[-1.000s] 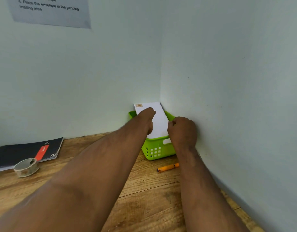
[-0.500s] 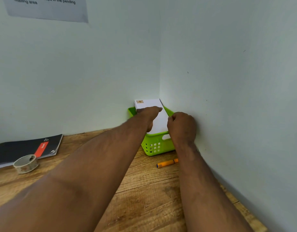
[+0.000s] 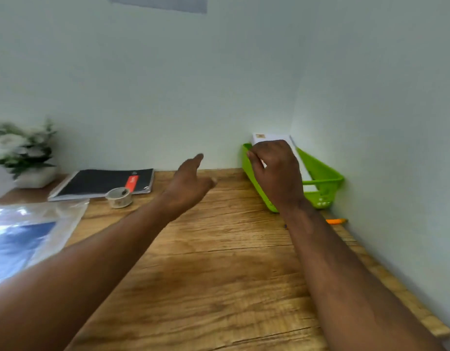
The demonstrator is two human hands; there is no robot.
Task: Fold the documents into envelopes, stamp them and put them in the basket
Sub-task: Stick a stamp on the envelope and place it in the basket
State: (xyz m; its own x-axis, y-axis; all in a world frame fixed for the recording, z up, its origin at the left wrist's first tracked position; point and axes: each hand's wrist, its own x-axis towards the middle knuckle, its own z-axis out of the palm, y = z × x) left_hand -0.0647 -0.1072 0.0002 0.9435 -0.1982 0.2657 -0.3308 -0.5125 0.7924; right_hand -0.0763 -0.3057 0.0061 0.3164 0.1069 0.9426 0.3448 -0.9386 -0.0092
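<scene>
A green basket [image 3: 320, 171] stands in the far right corner of the wooden table [image 3: 219, 262]. A white envelope [image 3: 269, 137] with a small stamp [image 3: 261, 135] in its top left corner lies tilted in the basket, its far end sticking out above the rim. My right hand [image 3: 277, 173] is over the basket with its fingers curled round the envelope's near left edge, and it hides most of the envelope. My left hand [image 3: 188, 181] hovers over the table to the left of the basket, fingers relaxed and holding nothing.
An orange pen [image 3: 336, 221] lies by the right wall in front of the basket. A black notebook [image 3: 102, 182], a tape roll [image 3: 119, 197] and a shiny plastic sleeve [image 3: 29, 231] lie at the left. A potted plant [image 3: 21, 150] stands far left.
My left hand has let go of the envelope and drawn away to the left. The envelope has sunk lower into the basket. The view has swung left.
</scene>
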